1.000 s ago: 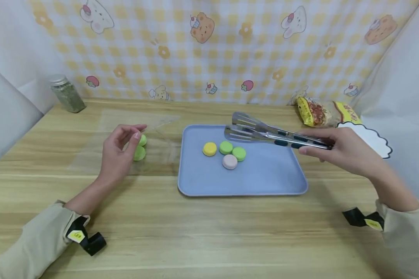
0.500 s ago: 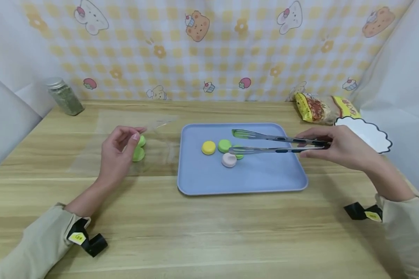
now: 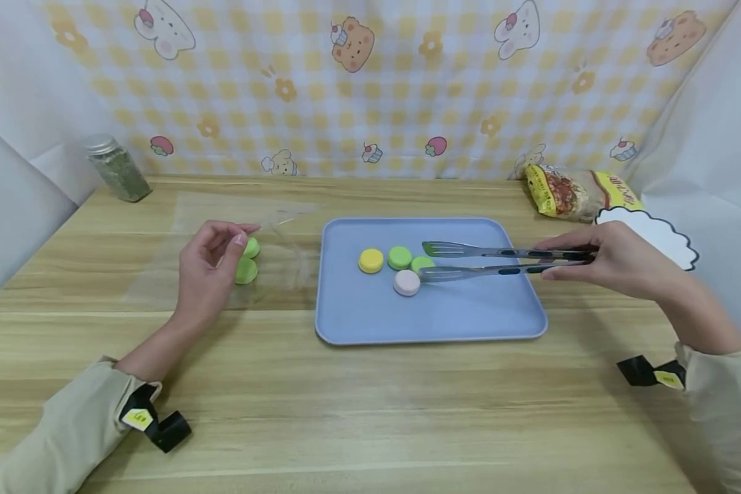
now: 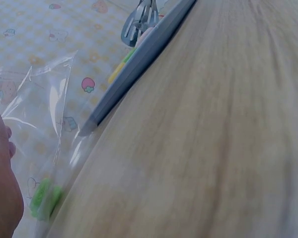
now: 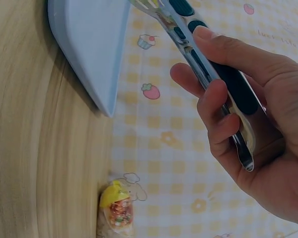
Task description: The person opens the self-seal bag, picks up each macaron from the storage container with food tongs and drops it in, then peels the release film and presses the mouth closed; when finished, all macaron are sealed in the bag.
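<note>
On the left, my left hand (image 3: pixel 210 267) pinches the edge of a clear plastic bag (image 3: pixel 290 254), whose mouth stands raised in the left wrist view. Green macarons (image 3: pixel 245 270) lie inside the bag beside the thumb. My right hand (image 3: pixel 617 264) grips metal tongs (image 3: pixel 469 273) with dark handle pads. The tongs' arms are apart, their tips over the right-hand green macaron (image 3: pixel 420 263) on the blue tray (image 3: pixel 370 329). Around it sit another green macaron (image 3: pixel 399 258), a yellow macaron (image 3: pixel 370 261) and a pale pinkish macaron (image 3: pixel 406 283). Whether the tongs touch any macaron, I cannot tell.
A glass jar of dried green herbs (image 3: pixel 117 169) leans at the back left. At the back right lies a yellow food packet (image 3: pixel 580 192), with a white scalloped card (image 3: pixel 648 233) partly behind my right hand. A checked cloth (image 3: pixel 395 96) hangs behind the wooden table.
The tongs have turned and come down over the macarons, then shifted slightly right with their arms a little closer together. My left hand stays in place with the bag.
</note>
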The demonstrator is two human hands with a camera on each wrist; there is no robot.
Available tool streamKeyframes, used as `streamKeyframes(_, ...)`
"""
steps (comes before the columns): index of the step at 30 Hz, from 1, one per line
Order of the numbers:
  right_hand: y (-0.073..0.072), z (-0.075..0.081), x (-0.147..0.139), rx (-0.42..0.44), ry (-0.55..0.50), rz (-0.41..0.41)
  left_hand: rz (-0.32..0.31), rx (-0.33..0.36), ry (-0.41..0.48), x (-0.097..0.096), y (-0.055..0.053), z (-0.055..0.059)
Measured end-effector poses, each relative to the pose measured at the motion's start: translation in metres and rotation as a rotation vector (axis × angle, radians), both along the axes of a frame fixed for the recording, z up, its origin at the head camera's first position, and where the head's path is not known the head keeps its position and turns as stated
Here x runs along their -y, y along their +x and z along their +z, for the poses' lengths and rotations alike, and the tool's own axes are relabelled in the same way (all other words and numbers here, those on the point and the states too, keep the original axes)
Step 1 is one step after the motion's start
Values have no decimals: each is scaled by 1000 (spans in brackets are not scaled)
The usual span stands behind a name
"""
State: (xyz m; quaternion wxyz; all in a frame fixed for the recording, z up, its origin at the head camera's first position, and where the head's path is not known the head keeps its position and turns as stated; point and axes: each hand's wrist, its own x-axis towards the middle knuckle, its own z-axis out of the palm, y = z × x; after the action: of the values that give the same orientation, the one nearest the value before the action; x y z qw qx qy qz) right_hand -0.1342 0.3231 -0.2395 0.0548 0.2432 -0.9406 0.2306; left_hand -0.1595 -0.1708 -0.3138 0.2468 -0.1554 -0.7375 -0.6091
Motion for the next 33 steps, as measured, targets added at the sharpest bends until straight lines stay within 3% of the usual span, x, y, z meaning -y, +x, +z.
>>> streamKeyframes(8,-4,-5,-3,15,-15,76,-5,2,-2,-1,0,2)
streamKeyframes(16,-6,-5,-5,35,-5,91,-11,5,3,0,0,0)
streamKeyframes(24,-1,2,-6,-26,21,65,-42,-12,47,2,1,-2)
streamKeyframes(33,9,15,-7,-92,-21,-35,-50,4,23,3,1,2)
